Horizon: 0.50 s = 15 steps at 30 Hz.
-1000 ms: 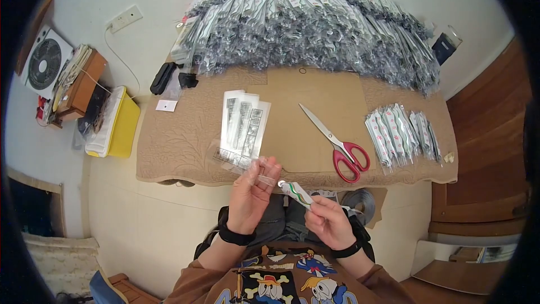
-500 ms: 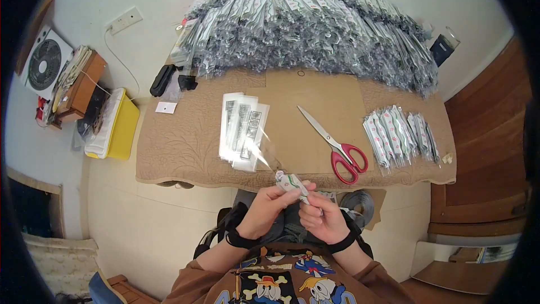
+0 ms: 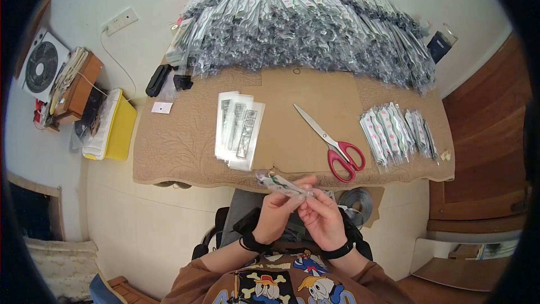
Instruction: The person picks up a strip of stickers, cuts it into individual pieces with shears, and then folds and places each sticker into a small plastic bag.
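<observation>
A patterned white-and-green packet (image 3: 279,184) in clear wrap is held over the table's front edge. My left hand (image 3: 274,214) is closed round its lower part, and my right hand (image 3: 323,217) pinches its right end. Beyond my hands, several flat clear bags with dark print (image 3: 239,129) lie on the table. Red-handled scissors (image 3: 336,146) rest with their blades partly apart on a brown board (image 3: 281,146). Several wrapped packets (image 3: 388,132) lie in a row at the right.
A large heap of wrapped packets (image 3: 304,28) covers the back of the cloth-covered table (image 3: 174,146). A black case (image 3: 158,80) and a small white card (image 3: 162,107) lie at the left. Below the front edge is a grey roll (image 3: 357,205).
The packet now lies further left and is tilted flatter, with more of it showing beyond my left hand. The clear wrap no longer stretches up toward the flat bags.
</observation>
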Available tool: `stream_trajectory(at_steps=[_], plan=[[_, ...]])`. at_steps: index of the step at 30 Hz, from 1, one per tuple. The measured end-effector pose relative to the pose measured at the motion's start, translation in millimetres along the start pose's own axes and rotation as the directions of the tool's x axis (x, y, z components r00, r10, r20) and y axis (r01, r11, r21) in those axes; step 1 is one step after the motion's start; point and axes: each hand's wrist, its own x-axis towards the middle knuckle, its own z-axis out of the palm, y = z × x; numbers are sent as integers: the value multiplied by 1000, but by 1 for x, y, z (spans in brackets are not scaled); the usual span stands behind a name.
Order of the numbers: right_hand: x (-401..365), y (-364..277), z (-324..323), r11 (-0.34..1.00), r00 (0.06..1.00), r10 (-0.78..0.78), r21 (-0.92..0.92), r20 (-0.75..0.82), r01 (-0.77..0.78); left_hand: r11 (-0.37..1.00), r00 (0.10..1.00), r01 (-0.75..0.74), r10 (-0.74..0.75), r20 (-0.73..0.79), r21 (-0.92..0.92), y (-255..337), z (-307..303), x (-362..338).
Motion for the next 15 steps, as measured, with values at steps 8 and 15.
stream_trajectory(at_steps=[8, 15], plan=[[5, -22, -8, -316, 442, -453, -603, 774, 732, 917, 973, 199, -227, -41, -344, 41, -8, 4], [7, -31, -2, -498, 332, -341, -468, 880, 730, 918, 951, 292, -309, -22, -267, 33, -4, 3]])
